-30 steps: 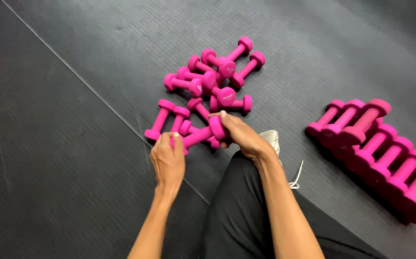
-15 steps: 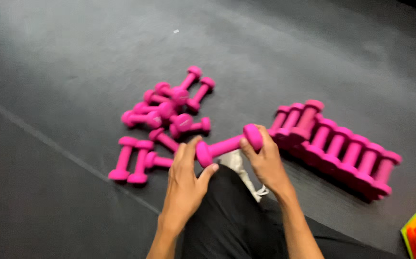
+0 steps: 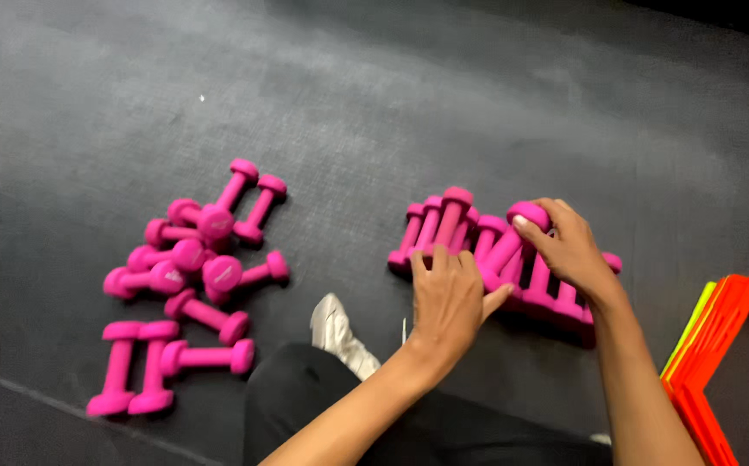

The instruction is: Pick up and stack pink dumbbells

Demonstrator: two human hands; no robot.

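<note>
Pink dumbbell (image 3: 512,242) between both hands

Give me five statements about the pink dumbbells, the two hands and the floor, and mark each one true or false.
1. The right hand grips the end of a pink dumbbell over the neat row of dumbbells. True.
2. The left hand rests on the loose pile of dumbbells. False: it is at the row, apart from the pile.
3. The loose pile lies left of the white shoe. True.
4. The floor is bright green. False: it is dark grey.
5. Orange and yellow frames lie at the right edge. True.
</note>
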